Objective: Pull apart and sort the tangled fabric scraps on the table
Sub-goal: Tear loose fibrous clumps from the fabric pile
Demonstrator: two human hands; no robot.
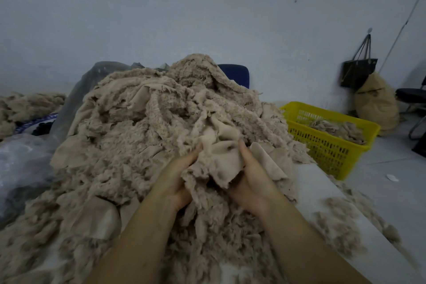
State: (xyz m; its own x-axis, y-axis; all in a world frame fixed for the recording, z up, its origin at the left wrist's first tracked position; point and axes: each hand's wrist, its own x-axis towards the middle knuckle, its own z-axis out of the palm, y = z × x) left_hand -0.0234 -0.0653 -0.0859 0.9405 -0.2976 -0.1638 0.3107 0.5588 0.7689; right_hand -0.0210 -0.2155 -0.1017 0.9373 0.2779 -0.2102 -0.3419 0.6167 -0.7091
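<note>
While the left hand (176, 178) and right hand (252, 183) clutch it, a scrap (221, 157) bunches between their fingers.

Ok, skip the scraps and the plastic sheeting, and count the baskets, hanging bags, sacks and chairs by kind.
Yellow basket: 1
Dark tote bag hanging on the wall: 1
Tan sack: 1
Chairs: 2, a blue chair back behind the pile and a black chair at the far right
Total: 5
</note>
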